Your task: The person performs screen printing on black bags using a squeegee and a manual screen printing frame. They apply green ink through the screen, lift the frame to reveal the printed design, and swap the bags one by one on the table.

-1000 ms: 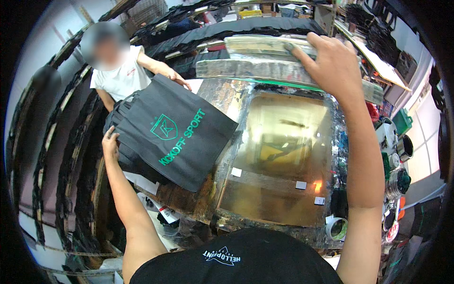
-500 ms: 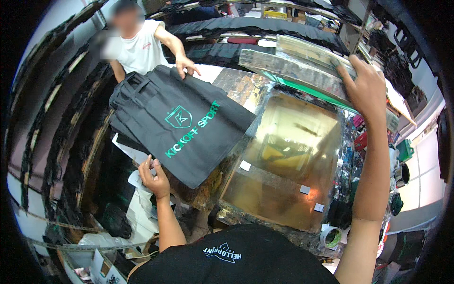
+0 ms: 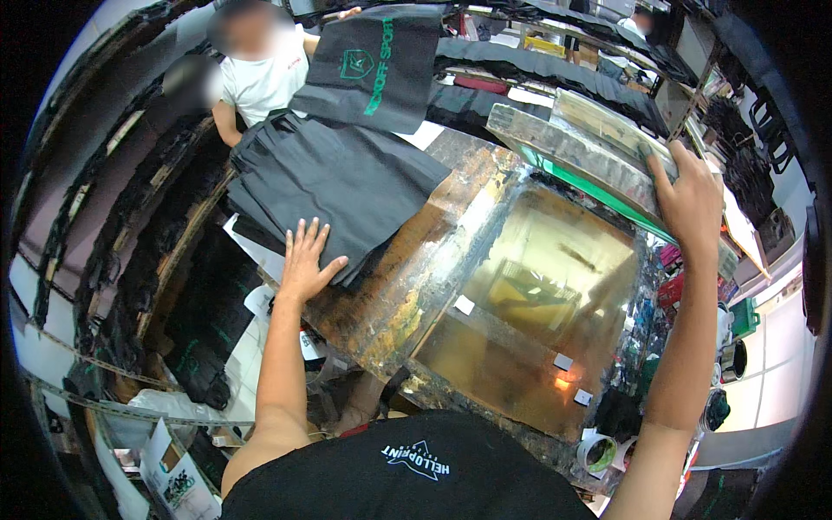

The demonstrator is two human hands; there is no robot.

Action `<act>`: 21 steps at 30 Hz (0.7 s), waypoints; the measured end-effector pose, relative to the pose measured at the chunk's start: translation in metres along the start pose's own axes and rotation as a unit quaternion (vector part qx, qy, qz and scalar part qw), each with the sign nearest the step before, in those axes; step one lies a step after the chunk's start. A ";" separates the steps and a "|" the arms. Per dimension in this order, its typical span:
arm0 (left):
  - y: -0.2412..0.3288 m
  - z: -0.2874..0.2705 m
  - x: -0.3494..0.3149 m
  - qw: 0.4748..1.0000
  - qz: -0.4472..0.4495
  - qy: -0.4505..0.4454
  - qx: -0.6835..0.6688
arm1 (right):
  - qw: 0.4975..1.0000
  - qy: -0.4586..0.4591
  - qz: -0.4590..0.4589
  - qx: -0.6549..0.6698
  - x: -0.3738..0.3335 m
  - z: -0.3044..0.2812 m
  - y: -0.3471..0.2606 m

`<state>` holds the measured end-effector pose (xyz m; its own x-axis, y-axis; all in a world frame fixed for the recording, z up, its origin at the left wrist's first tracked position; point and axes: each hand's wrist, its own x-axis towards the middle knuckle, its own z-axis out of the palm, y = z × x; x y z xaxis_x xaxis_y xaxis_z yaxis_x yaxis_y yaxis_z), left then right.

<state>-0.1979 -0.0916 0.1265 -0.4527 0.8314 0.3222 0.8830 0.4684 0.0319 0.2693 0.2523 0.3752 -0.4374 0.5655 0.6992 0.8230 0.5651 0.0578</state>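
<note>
My left hand lies flat, fingers spread, on the near edge of a stack of plain black bags. At the right, my right hand grips the end of a tilted-up screen printing frame; a green strip shows along its lower edge. A pale bar lies along the frame's top, close to my right fingers. Beyond the stack, a person in a white shirt holds up a black bag with a green print. Below the frame is a shiny amber printing bed.
Small white tabs sit on the bed. A roll of tape stands at the table's near right corner, with cans farther right. Racks draped with black bags curve around the left and back. The worktop is ink-stained.
The person across has lifted the printed bag up and away, uncovering plain bags beneath. My left hand has moved forward and flattened onto the stack. My right hand still grips the frame.
</note>
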 end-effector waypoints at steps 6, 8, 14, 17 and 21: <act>-0.007 0.026 0.008 0.999 -0.003 0.028 -0.035 | 1.000 0.011 0.004 -0.005 -0.003 -0.002 0.004; -0.009 0.018 0.011 0.998 -0.027 0.030 -0.048 | 1.000 0.012 0.005 0.001 -0.002 -0.001 0.004; -0.001 -0.059 0.056 0.981 -0.101 -0.017 -0.167 | 1.000 0.013 0.000 0.029 -0.003 0.000 0.004; 0.045 -0.085 0.067 0.995 0.066 0.027 -0.072 | 1.000 0.010 0.001 0.021 -0.003 -0.001 0.003; 0.144 -0.081 0.057 0.985 0.164 -0.041 -0.035 | 1.000 0.015 -0.008 -0.005 -0.004 0.005 0.010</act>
<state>-0.0866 -0.0009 0.2261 -0.1484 0.9571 0.2487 0.9884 0.1519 0.0053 0.2777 0.2589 0.3700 -0.4385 0.5380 0.7199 0.8200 0.5673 0.0755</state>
